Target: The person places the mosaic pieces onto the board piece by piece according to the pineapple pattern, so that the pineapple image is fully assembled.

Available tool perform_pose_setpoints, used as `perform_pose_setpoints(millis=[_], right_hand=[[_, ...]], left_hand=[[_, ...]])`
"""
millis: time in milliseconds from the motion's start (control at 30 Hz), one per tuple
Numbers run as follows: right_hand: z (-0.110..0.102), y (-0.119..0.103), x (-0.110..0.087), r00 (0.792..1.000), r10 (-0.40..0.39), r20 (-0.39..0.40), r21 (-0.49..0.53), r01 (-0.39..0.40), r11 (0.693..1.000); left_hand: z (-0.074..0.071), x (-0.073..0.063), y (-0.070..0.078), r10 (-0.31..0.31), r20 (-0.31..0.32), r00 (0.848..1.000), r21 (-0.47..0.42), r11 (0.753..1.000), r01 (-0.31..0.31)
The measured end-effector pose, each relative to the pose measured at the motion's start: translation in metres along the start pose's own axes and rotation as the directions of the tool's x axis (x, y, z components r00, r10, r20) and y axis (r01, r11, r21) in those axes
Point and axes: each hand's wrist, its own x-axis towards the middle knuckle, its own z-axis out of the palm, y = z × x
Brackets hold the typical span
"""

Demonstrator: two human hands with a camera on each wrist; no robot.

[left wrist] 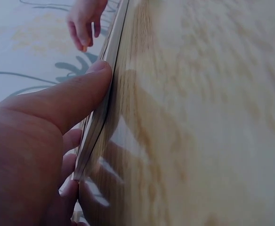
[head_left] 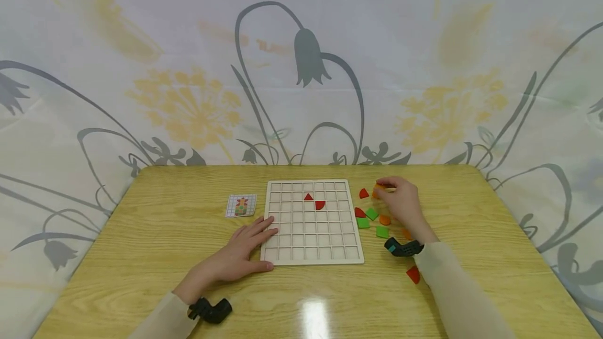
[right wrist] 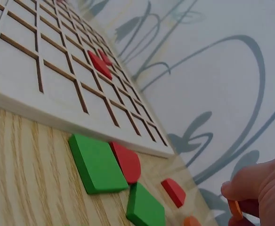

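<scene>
A white wooden grid board [head_left: 311, 249] lies on the table, holding a red triangle [head_left: 308, 197] and a red quarter-circle piece [head_left: 320, 205] in its upper cells. My left hand [head_left: 240, 255] rests at the board's left side, fingers stretched over the edge and thumb along the front corner. Beyond the right edge, my right hand [head_left: 401, 200] pinches an orange piece [right wrist: 235, 210] between thumb and fingertips; its full shape is partly hidden. Near that hand lie a green square [right wrist: 97, 165], a red rounded piece [right wrist: 126, 162] and another red piece [head_left: 364, 193].
A small pattern card [head_left: 241, 205] lies left of the board. Several loose pieces are scattered on the right, among them a green square [head_left: 382, 232], an orange round piece [head_left: 384, 219] and a red one [head_left: 413, 274] beside the right sleeve. A flowered cloth [head_left: 301, 119] stands behind the table.
</scene>
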Motion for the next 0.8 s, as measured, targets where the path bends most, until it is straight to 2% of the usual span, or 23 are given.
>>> perform_pose_setpoints(millis=[300, 667, 800], right_hand=[[0.027, -0.024, -0.001, 0.987, -0.158, 0.026, 0.017, 0.157, 0.987], [0.072, -0.046, 0.001, 0.969, -0.224, 0.105, 0.05, 0.219, 0.974], [0.086, -0.055, 0.0, 0.963, -0.213, 0.162, 0.087, 0.202, 0.976]], left_hand=[[0.001, 0.0, 0.0, 0.019, -0.017, 1.0, -0.004, 1.0, -0.019], [0.002, 0.001, -0.002, 0.024, -0.024, 0.999, 0.004, 1.0, -0.023], [0.002, 0.001, -0.002, 0.031, -0.04, 0.999, 0.007, 0.999, -0.031]])
